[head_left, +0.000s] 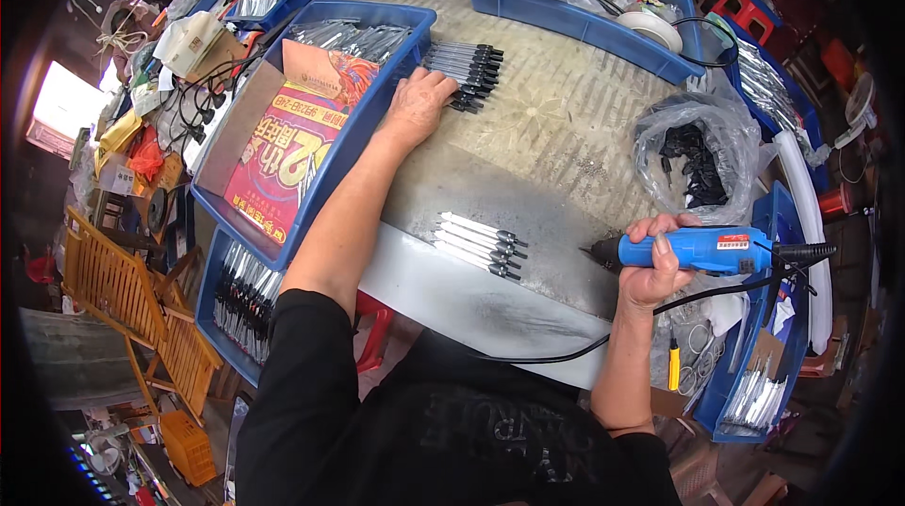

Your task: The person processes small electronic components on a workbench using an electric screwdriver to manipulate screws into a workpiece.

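Note:
My left hand (419,106) rests at the near left end of a stack of slim pen-like sticks (464,71), silvery with black ends. Its fingers are bent against the lower sticks, and the fingertips are partly hidden. In my right hand (655,261) is a blue electric screwdriver (702,252), held level with its dark tip pointing left over the table. Between the hands, several white pen-like sticks (479,244) with dark ends lie side by side on the table (556,129).
Beside my left arm stands a blue tray (368,11) with a printed red carton in it. Another blue tray (584,30) stands at the back. A clear bag of small black parts (693,167) lies to the right. The screwdriver's black cable (566,355) loops along the near table edge.

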Tool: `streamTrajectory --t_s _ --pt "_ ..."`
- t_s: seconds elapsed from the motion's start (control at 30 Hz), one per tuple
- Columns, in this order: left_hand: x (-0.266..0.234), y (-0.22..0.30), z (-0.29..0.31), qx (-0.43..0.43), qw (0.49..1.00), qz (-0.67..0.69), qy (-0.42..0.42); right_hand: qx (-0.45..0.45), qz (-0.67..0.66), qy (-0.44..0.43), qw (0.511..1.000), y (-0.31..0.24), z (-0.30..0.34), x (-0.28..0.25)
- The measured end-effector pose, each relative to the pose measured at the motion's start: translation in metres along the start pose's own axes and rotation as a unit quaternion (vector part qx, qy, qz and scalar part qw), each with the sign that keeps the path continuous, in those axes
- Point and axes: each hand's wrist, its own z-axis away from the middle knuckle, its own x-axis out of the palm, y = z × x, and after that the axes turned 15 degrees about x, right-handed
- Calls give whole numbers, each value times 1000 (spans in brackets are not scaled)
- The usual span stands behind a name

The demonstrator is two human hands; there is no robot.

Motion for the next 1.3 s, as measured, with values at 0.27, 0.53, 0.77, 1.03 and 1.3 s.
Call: streamTrajectory --t_s 0.27,0.53,0.77,1.03,1.3 --pt "-1 -2 2 79 994 -71 -9 1 0 3 1000 1 0 -2" --pt "-20 79 3 104 994 27 -33 4 -6 21 1000 2 -1 -2" --pt "-17 107 17 67 990 104 -61 4 -3 28 1000 4 -1 -1" --pt "-14 113 4 85 990 99 -51 2 5 32 999 2 -2 -1" --pt "-12 125 -17 99 986 81 -107 10 -6 36 999 2 -2 -2"
